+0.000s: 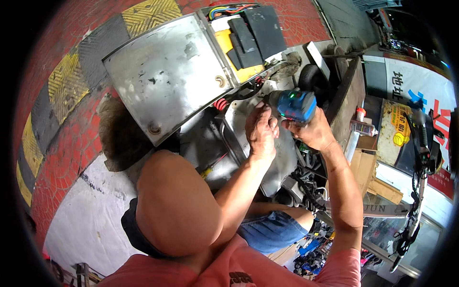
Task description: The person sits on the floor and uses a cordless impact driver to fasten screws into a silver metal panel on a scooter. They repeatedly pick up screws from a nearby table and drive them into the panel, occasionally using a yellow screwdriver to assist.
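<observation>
My right hand is wrapped round a blue cordless drill with a small green light on it. The drill lies sideways, its front end pointing left toward my left hand. The fingers of that hand are curled together just by the drill's nose; whatever sits between them is hidden. Below both hands spreads a worn grey metal panel, part of a dismantled vehicle. A red coil spring shows to the left of my left hand. Farther down lies a screwdriver with a yellow handle.
A scuffed silver metal lid stands at the left, beside a compartment with black blocks and coloured wires. To the right are a wooden board, a spray can and a scooter's handlebar stem. Loose parts litter the lower right.
</observation>
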`<state>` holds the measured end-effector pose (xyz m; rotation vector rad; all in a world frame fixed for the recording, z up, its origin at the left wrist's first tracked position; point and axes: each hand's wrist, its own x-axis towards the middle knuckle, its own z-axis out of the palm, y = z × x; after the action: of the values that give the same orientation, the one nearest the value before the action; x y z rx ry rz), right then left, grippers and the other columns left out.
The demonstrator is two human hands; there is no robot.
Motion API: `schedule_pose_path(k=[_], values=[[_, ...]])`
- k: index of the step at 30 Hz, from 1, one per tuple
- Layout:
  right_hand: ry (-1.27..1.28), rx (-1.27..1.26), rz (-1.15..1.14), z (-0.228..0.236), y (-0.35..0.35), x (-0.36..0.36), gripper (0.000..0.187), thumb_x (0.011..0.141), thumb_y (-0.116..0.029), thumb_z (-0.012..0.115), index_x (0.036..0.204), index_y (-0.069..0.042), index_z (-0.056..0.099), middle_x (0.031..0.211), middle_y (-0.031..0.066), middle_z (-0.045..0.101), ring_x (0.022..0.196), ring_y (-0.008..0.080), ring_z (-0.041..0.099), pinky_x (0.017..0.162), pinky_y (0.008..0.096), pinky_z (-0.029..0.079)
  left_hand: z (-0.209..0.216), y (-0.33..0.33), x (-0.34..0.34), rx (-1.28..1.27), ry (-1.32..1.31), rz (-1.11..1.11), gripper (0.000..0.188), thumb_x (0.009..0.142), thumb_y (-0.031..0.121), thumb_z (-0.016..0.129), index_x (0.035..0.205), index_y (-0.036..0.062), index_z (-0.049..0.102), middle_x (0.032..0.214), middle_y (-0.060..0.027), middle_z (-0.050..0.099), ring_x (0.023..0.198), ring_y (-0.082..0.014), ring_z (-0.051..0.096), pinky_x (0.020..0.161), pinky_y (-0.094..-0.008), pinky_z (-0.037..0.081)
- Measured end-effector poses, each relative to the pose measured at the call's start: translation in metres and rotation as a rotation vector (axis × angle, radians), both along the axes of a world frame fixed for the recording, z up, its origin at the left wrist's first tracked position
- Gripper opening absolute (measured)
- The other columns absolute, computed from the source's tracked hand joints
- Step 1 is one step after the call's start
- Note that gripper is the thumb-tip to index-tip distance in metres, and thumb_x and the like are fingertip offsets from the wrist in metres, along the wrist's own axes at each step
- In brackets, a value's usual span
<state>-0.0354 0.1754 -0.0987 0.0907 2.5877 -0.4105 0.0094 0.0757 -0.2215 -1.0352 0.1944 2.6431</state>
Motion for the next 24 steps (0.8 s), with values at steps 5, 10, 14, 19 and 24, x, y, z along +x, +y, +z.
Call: schedule_pose_path(k=[5,10,14,19,24], values=[[-0.049,-0.520,-0.608,0.000,0.024,0.047,0.018,0.092,0.003,0.075,0.109,0.002,0.067,0.088,0.0053,0.072,0.065,0.0114,0.062,0.057,0.0297,0.053,-0.013,0.012,0.012,-0.152,0.077,-0.194,0.016,0.104,0.017,0.056,0.115,0.0071,0.063,0.089,-0.0049,0.064,0.068,-0.0165,0.061,0.059,-0.0318,0.050],[0.069,-0.675,-0.895,-0.002,0.021,0.121,0.026,0.089,0.004,0.076,0.114,0.000,0.068,0.094,0.0072,0.072,0.076,0.0159,0.068,0.063,0.0313,0.057,-0.021,0.017,0.019,0.094,0.060,-0.203,0.027,0.107,0.010,0.048,0.132,0.0034,0.056,0.111,-0.0158,0.072,0.104,-0.0315,0.071,0.096,-0.0484,0.056],[0.090,-0.762,-0.881,-0.002,0.018,0.156,0.027,0.087,0.000,0.084,0.109,-0.001,0.069,0.094,0.0051,0.071,0.074,0.0151,0.067,0.068,0.0305,0.056,-0.003,0.006,0.011,0.214,0.026,-0.256,0.020,0.106,0.005,0.051,0.122,0.0044,0.063,0.122,-0.0183,0.074,0.118,-0.0327,0.071,0.104,-0.0498,0.054],[0.170,-0.624,-0.795,-0.005,0.021,0.176,0.027,0.088,-0.007,0.085,0.110,-0.002,0.071,0.094,0.0049,0.074,0.078,0.0157,0.071,0.070,0.0304,0.059,0.020,0.001,0.012,0.361,-0.041,-0.261,0.020,0.104,0.001,0.054,0.123,0.0003,0.061,0.131,-0.0185,0.069,0.125,-0.0345,0.067,0.111,-0.0543,0.052],[0.194,-0.661,-0.823,-0.009,0.024,0.182,0.027,0.089,-0.008,0.085,0.111,-0.001,0.071,0.095,0.0054,0.075,0.079,0.0165,0.072,0.071,0.0310,0.059,0.027,0.002,0.015,0.435,-0.074,-0.212,0.023,0.104,0.000,0.054,0.127,-0.0019,0.057,0.135,-0.0196,0.067,0.129,-0.0343,0.066,0.113,-0.0546,0.051]])
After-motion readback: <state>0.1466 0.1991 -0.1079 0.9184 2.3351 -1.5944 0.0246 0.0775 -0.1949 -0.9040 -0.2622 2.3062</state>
